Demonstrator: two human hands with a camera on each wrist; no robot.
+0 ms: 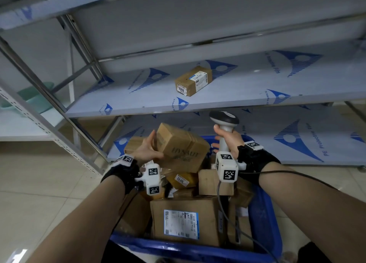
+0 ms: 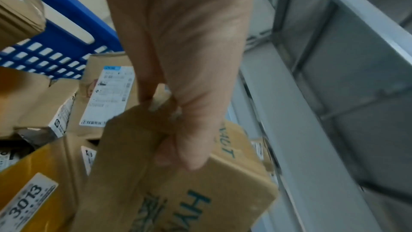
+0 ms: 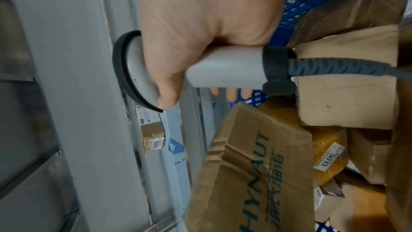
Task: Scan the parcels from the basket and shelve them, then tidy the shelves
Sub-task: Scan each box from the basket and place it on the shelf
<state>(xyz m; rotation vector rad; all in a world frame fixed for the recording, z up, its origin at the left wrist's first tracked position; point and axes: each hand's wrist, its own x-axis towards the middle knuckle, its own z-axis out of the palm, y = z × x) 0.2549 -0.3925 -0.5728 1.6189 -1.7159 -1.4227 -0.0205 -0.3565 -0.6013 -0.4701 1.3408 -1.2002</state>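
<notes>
Brown cartons fill the blue basket (image 1: 263, 219) at the near edge of the scene, the nearest a large box (image 1: 184, 223) with a white-and-blue shipping label facing up. Just beyond it lies a yellow parcel (image 1: 181, 180) stickered "3013".

At left, the left hand (image 1: 147, 151) clamps a tilted parcel (image 1: 182, 150) held above the pile, thumb across its near face and fingers round the left edge. This carton is plain brown, dented and creased, with dark green lettering reading "HYNAUT" above smaller characters; a taped seam runs across one side.

At right, the right hand (image 1: 227, 139) is wrapped round the grey handle of a scanner (image 1: 224, 122), its dark head raised just beside the parcel's far right corner. A black cable (image 1: 225, 213) trails from the handle down across the basket.

Beyond the hands stands a steel rack (image 1: 237, 102), its shelves covered in film printed with blue triangles. One small brown box (image 1: 193, 80), labelled "6005", sits alone on the middle shelf, far centre.
</notes>
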